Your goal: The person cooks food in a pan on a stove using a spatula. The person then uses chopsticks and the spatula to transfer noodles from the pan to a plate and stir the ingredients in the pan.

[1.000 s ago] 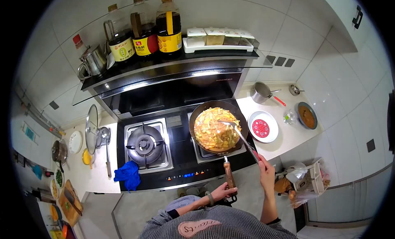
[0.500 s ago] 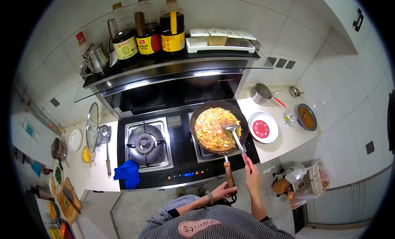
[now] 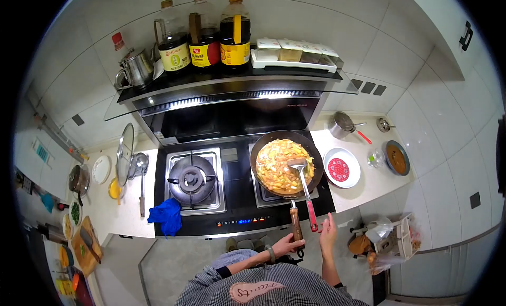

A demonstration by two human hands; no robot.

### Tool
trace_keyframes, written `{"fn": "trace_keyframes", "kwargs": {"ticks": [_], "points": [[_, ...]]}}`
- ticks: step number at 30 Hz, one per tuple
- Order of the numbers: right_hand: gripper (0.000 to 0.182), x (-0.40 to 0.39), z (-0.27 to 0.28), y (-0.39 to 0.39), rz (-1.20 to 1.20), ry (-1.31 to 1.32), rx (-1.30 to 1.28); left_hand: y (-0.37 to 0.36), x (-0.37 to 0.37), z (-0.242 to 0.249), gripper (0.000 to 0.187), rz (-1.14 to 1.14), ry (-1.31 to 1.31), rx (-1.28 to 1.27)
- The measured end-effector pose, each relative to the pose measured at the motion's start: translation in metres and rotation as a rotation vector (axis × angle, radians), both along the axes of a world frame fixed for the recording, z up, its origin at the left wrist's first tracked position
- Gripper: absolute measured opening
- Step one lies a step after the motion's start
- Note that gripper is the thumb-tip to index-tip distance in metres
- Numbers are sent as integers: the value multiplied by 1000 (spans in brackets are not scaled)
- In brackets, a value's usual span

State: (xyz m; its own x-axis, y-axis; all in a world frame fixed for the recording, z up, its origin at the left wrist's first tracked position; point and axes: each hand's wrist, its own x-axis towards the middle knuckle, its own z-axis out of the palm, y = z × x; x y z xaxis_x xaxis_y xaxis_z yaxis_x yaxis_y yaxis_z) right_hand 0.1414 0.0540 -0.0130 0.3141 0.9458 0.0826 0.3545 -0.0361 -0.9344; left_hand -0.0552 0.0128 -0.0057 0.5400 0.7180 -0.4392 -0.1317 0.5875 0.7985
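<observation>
A dark wok [image 3: 311, 148] full of yellow and orange chopped food [image 3: 279, 166] sits on the right burner. My left hand [image 3: 288, 245] is wrapped round the wok's brown wooden handle [image 3: 295, 224]. A metal spatula [image 3: 303, 182] with a red grip rests in the wok, its blade on the food and its handle leaning over the near rim. Just right of that red grip, my right hand [image 3: 328, 233] is off it, fingers apart and holding nothing. Right of the wok stands a white bowl [image 3: 354, 173] with a red patterned bottom.
Left of the wok is another burner [image 3: 191, 178], with a blue cloth [image 3: 166, 217] at the stove's front edge. A glass lid [image 3: 124, 154] and a ladle [image 3: 141, 185] are on the left counter. A small pot [image 3: 340, 125] and a bowl of brown sauce [image 3: 397, 157] are at right.
My right hand has let go of the spatula's red grip and opened beside it. The spatula now lies against the wok's rim. The camera view has shifted slightly.
</observation>
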Motion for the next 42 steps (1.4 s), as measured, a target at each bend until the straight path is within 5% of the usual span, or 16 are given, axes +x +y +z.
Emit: {"fn": "trace_keyframes", "kwargs": {"ticks": [8,13,15,20,26,33,38,42], "points": [[22,24,-112,-26,183,125,-410,-3,-22,-8,47,270,-117,-119],[17,38,-151,-60,563,-219,-848,-24,-88,-43,31,508,-53,-81],[17,26,-137,-72,446,-156,-948,-44,-123,-61,30,628,21,-78],[18,10,-155,-38,529,-187,-927,-128,-199,-63,36,1086,138,-251],[18,-28,-156,10,534,-192,-792,-195,-282,-89,43,1378,151,-305],[19,-101,-138,48,507,-239,-689,-174,-446,-95,46,1694,256,20],[20,-139,-125,61,419,-294,-685,-153,-579,-102,45,1731,410,76],[21,-150,-115,62,341,-332,-689,-140,-661,-114,60,1609,722,-206]]}}
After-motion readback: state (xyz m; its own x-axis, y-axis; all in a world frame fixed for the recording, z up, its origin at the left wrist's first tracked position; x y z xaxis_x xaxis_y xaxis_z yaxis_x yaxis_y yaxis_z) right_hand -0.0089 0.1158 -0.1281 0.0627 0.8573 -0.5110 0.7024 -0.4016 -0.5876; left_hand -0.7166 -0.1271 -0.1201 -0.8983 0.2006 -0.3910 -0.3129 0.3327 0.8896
